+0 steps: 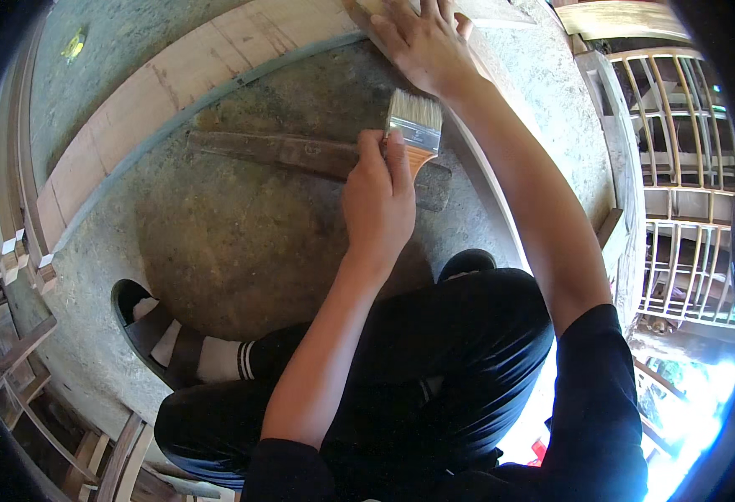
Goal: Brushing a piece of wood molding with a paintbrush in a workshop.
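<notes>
My left hand (380, 197) is closed around the wooden handle of a flat paintbrush (416, 125). Its pale bristles point up and away from me, and a metal band joins them to the handle. At the top of the view, my right hand (426, 50) lies with its fingers apart on a wooden board (489, 159), partly hidden under my forearm; the upper edge cuts off some fingertips. A long, pale wooden plank (175, 79) runs from the far middle to the left. Behind the brush, a dark wooden bar (300, 153) lies on the floor.
The concrete floor (217, 243) has a dark stain in the middle. Stacked wood strips (16, 167) stand at the left, with more timber (74, 452) at the lower left. A slatted wooden rack (677, 134) stands at the right. My sandalled foot (158, 335) rests at the left.
</notes>
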